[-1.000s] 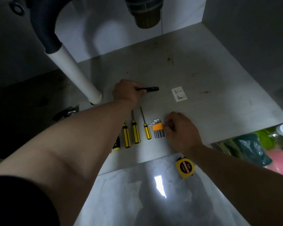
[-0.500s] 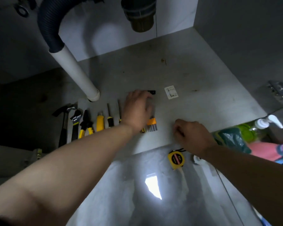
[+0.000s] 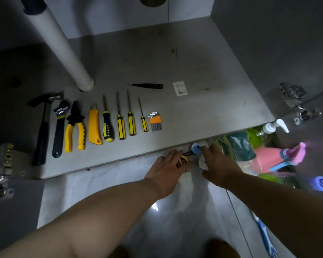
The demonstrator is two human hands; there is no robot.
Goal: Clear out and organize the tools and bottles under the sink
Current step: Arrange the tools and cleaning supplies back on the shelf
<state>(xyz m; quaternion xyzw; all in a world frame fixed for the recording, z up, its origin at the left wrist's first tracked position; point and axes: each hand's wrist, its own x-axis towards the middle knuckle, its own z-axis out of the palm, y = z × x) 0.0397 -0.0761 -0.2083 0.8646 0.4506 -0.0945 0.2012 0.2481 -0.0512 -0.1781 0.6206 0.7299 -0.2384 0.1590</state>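
On the cabinet floor (image 3: 203,112) lies a neat row of tools: hammer (image 3: 41,127), wrench (image 3: 59,125), pliers (image 3: 75,127), yellow knife (image 3: 94,125), several screwdrivers (image 3: 121,125) and an orange hex key set (image 3: 155,121). Behind them lies a black tester pen (image 3: 147,86). In front of the cabinet edge, my left hand (image 3: 166,170) lies over a yellow tape measure (image 3: 184,159) with its fingers stretched out. My right hand (image 3: 219,164) reaches with straight fingers towards a small blue-and-white object (image 3: 195,147) and a white object (image 3: 202,163).
A white drain pipe (image 3: 63,49) comes down at the back left. At the right stand a pump bottle (image 3: 270,127), a pink spray bottle (image 3: 265,161) and green bags (image 3: 240,146). A white sticker (image 3: 180,88) is on the floor. Door hinges (image 3: 293,94) sit at both sides.
My left hand let go of the black pen and came down from the tool row to the tape measure. My right hand moved slightly right, to the blue-and-white object.
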